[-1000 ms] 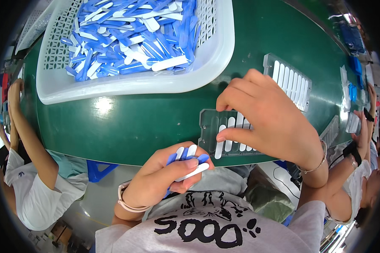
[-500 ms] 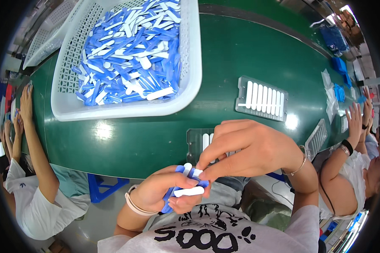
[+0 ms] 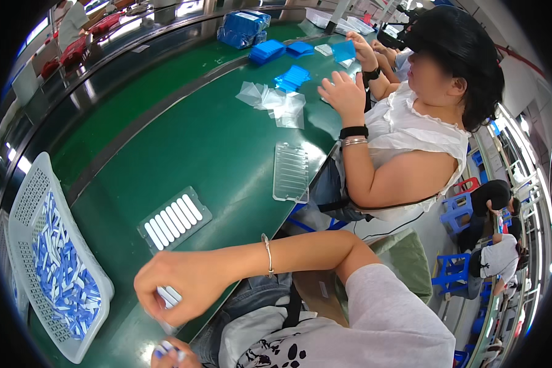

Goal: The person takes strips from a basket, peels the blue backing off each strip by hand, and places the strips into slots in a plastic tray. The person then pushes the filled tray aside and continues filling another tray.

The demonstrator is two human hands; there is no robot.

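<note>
My left hand (image 3: 175,354) shows only in part at the lower edge, closed around a few small blue and white strips (image 3: 165,349). My right hand (image 3: 187,283) is bent over the table edge with its fingers curled down and drawn together. What its fingertips hold, if anything, is hidden. Between thumb and fingers, white strips (image 3: 169,297) show beneath that hand. Beyond it lies a clear slotted tray (image 3: 203,214) with a row of white round-ended strips (image 3: 173,222). At the left stands a white perforated basket (image 3: 24,245) heaped with loose blue and white strips (image 3: 64,276).
Another clear slotted tray (image 3: 290,173) lies near a co-worker (image 3: 405,141), whose hands are raised over the table at right. Clear plastic bags (image 3: 276,104), blue sheets (image 3: 293,78) and a blue wrapped bundle (image 3: 244,29) lie farther along the green table (image 3: 227,147).
The view has swung to the right, so the basket now sits at the far left. My right hand has parted from my left, which still holds strips.
</note>
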